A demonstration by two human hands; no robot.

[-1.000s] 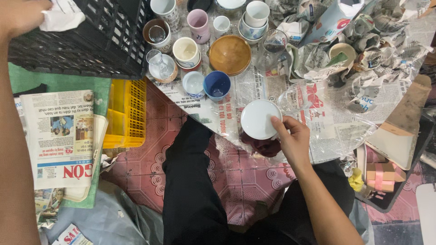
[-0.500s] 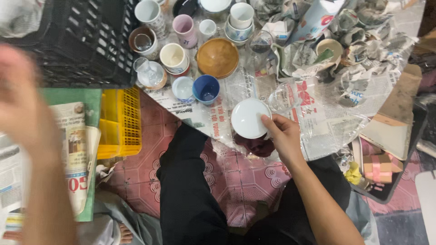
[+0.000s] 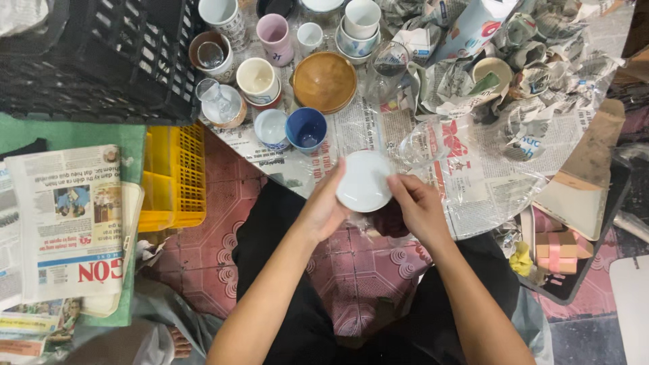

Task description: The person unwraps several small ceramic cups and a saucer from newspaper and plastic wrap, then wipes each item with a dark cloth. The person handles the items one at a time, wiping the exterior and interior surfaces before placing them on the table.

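Change noted: the left hand [image 3: 324, 209], raised far out to the left half a second ago, has come in and now cups the left rim of the small white dish [image 3: 364, 181], which the right hand [image 3: 419, 206] already held and still grips at its right edge; the dish is thus held between both hands, above the knees, at the near edge of the newspaper spread [image 3: 473, 169]; judged to be taken up for handling rather than set among the rest. Count of loose ware on the spread: one brown glazed bowl [image 3: 324, 82]; one dark blue cup [image 3: 306, 130]; one pale blue cup [image 3: 272, 128]; one pink mug [image 3: 276, 37]; one cream cup [image 3: 257, 80]; clear glass items, at least three, one lying just beyond the dish [image 3: 419, 143]; further white cups at the top edge, number uncertain. Paper-wrapped bundles [image 3: 534, 88]: many, not countable. One black crate [image 3: 94, 61]; one yellow basket [image 3: 172, 177]; one newspaper stack [image 3: 67, 223] at left
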